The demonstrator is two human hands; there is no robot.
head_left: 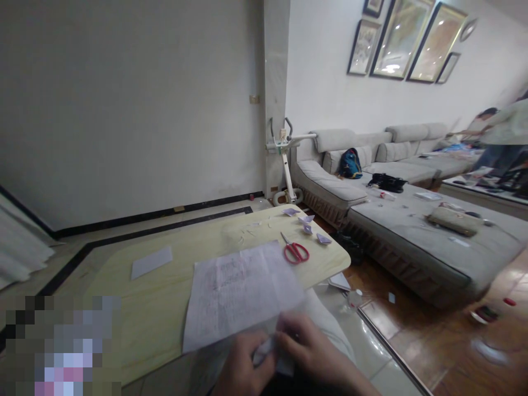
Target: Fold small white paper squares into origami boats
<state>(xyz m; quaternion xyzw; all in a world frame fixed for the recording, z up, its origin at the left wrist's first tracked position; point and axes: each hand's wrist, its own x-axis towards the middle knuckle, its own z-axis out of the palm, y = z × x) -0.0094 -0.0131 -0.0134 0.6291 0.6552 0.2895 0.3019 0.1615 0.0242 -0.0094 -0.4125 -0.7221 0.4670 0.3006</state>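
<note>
Low in the view, close to my body, my left hand (251,360) and my right hand (303,344) pinch a small piece of folded whitish paper (266,350) between them. The fingers cover much of it, so its exact shape is hidden. Just beyond my hands lies a large creased sheet of paper (243,291) with faint print. Red-handled scissors (295,251) rest to the right of that sheet, blades partly apart. Several small folded paper shapes, purplish, stand near the far right corner, one of them a folded paper piece (324,238).
The pale yellow table (173,319) also bears a blank white sheet (152,262) at left and paper scraps (247,234). A grey sofa (412,247) with bags stands to the right. A clear plastic bottle (355,298) is beyond the table's right edge. Another person (503,126) is at far right.
</note>
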